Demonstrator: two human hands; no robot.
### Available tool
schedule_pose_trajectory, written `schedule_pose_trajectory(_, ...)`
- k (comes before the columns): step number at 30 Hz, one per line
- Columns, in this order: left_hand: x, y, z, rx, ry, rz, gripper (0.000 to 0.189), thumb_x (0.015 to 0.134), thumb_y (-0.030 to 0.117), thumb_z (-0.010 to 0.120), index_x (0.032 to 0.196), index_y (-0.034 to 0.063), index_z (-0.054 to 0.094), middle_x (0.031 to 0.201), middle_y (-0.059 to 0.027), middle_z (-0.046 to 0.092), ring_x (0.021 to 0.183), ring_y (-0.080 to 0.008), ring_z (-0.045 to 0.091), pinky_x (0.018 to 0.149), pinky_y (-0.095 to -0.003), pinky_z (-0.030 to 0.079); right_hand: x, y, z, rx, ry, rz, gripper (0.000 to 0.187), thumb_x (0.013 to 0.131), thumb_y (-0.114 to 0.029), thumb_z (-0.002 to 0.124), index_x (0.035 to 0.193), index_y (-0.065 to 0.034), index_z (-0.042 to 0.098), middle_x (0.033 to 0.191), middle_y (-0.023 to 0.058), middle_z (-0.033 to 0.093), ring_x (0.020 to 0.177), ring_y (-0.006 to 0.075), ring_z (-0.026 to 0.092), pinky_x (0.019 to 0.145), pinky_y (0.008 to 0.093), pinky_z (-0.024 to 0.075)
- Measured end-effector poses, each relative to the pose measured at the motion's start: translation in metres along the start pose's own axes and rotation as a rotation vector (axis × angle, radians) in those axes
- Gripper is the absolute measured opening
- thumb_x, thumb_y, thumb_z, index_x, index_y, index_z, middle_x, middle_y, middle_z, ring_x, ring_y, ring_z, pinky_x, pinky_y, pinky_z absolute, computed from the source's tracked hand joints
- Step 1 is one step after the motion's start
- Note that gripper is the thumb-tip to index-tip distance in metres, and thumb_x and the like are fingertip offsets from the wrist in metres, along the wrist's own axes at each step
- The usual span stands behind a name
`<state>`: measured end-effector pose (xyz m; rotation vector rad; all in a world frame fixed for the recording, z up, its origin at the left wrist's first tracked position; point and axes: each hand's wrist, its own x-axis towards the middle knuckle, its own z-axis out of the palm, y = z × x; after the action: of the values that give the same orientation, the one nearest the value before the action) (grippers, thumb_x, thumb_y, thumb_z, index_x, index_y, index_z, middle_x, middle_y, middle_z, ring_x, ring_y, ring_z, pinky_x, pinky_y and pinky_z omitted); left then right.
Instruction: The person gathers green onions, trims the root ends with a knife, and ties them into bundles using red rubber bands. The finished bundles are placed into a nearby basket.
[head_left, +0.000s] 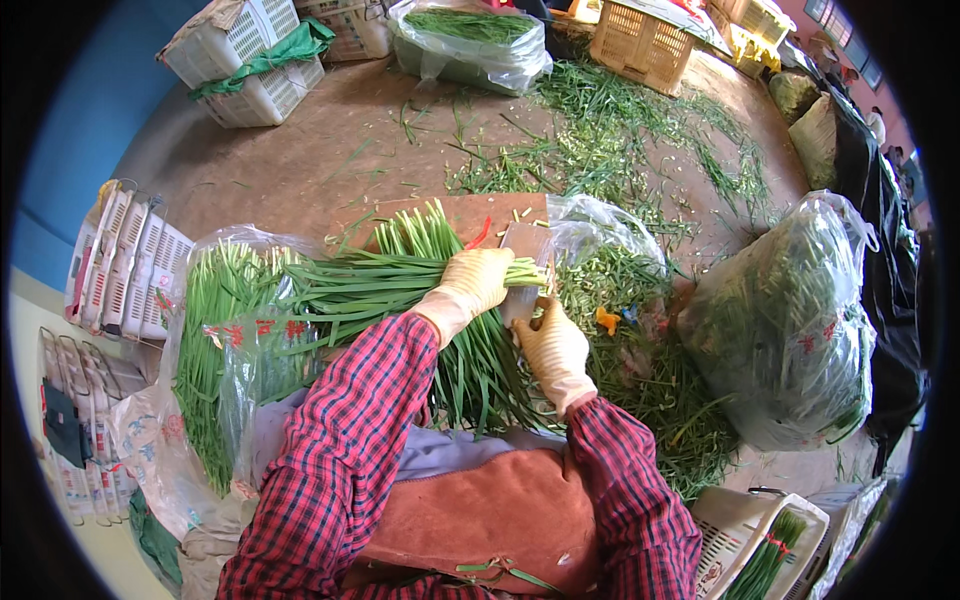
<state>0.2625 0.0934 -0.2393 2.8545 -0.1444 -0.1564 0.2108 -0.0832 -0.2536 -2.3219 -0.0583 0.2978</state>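
My left hand (472, 281), in a cream ribbed glove, grips a bunch of garlic chives (367, 281) near its pale stem ends. The leaves trail left over an open plastic bag of chives (210, 337). My right hand (556, 349), gloved alike, is closed at the near end of a broad metal blade (529, 241), apparently a cleaver; its handle is hidden. The held stems cross over the blade. Beneath lies another bunch of chives (420, 232), its cut ends pointing away, on a brown board (480, 204). A red tie (478, 232) shows beside my left hand.
Trimmed ends and leaves (607, 292) heap right of the board. A full plastic bag (787, 337) stands farther right. White plastic crates (135, 262) stand at left; another crate (750, 540) at lower right holds tied chives. A brown apron (480, 517) covers my lap.
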Motion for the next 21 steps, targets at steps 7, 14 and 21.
schedule_pose_trajectory(7,0.000,-0.002,0.003,-0.017,0.028,-0.016,0.021,0.081,0.017,0.066,0.100,0.0087,0.065,0.091,-0.0171,0.072,0.091,-0.0361,0.070,0.081,-0.0467,0.054,0.013,-0.015,0.016,-0.222,0.097,-0.042,0.072,0.078,-0.034,0.079,0.136,-0.0055,0.047,0.107,0.0196,0.069,0.093,0.0391,0.070,0.082,0.0457,0.0554)
schedule_pose_trajectory(14,0.000,-0.002,0.003,-0.040,0.035,-0.056,0.023,0.079,0.015,0.066,0.101,0.0083,0.065,0.090,-0.0168,0.072,0.090,-0.0365,0.070,0.080,-0.0467,0.054,0.020,0.000,-0.003,0.090,-0.017,0.144,0.054,0.080,-0.023,0.072,0.129,-0.0033,0.059,0.099,0.0191,0.073,0.087,0.0288,0.072,0.080,0.0373,0.0548)
schedule_pose_trajectory(21,0.004,0.000,0.006,-0.018,0.000,-0.071,0.021,0.079,0.011,0.064,0.099,0.0054,0.064,0.087,-0.0193,0.071,0.087,-0.0377,0.070,0.079,-0.0468,0.055,0.010,0.025,-0.031,0.916,0.052,0.286,0.033,0.092,-0.005,0.062,0.124,0.0007,0.057,0.103,0.0089,0.067,0.084,0.0166,0.063,0.075,0.0289,0.0519)
